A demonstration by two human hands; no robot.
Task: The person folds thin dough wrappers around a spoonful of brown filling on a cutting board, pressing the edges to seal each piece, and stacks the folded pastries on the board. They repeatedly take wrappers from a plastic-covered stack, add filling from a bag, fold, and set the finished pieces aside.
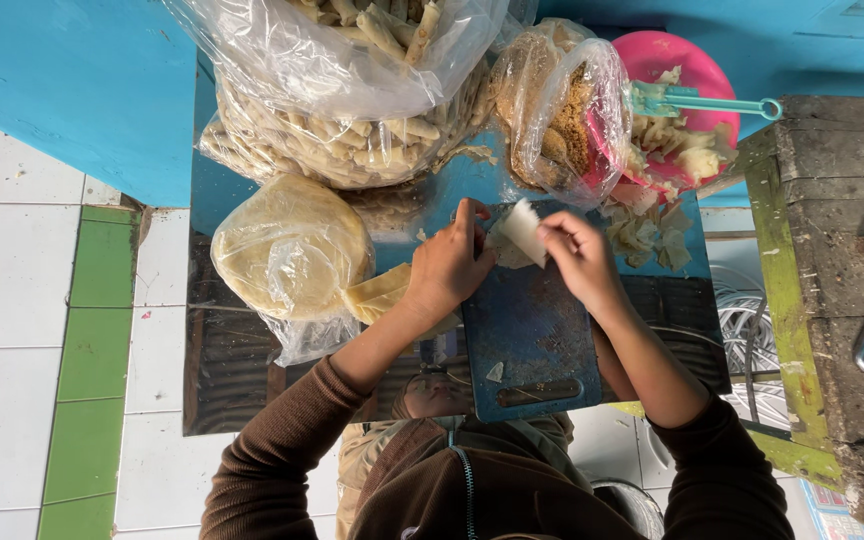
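My left hand (449, 268) and my right hand (580, 258) meet over the far end of a blue cutting board (532, 345). Together they pinch a small pale sheet of dough wrapper (519, 232), folded and tilted up between the fingertips. Both wrists come out of brown sleeves. A stack of round pale wrappers in a clear bag (290, 252) lies just left of my left hand, with a loose wrapper (380, 292) under the wrist.
A big clear bag of rolled sticks (347, 95) fills the back. A bag of brown crumbs (557, 115) leans on a pink bowl (680, 70) with teal tongs (702, 102). Wrapper scraps (644, 232) lie right. A worn wooden bench (837, 290) stands at the right.
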